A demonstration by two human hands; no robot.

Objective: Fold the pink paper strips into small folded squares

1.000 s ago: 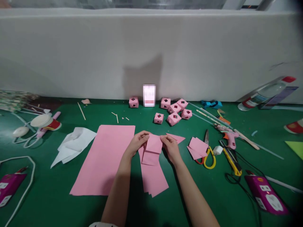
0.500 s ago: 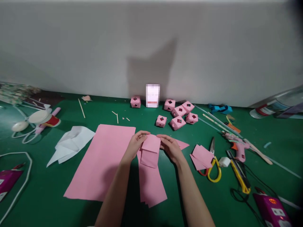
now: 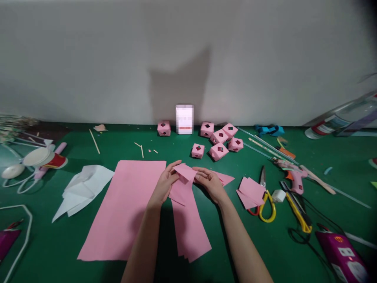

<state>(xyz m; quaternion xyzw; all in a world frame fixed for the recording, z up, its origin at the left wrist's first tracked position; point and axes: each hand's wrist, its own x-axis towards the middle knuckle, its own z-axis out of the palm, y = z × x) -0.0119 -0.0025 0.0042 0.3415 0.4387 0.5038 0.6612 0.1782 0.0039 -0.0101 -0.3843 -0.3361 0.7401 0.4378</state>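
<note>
I find the folded pink paper above loose pink strips, left hand pinching its left edge, right hand its right corner. I judge it light, pliable, easily creased; best taken by the edges, fingertips only.

Folded paper and cubes are pink, the tabletop green, the bottle label apparently partly red.

Green tabletop, pink paper, scissors
</note>
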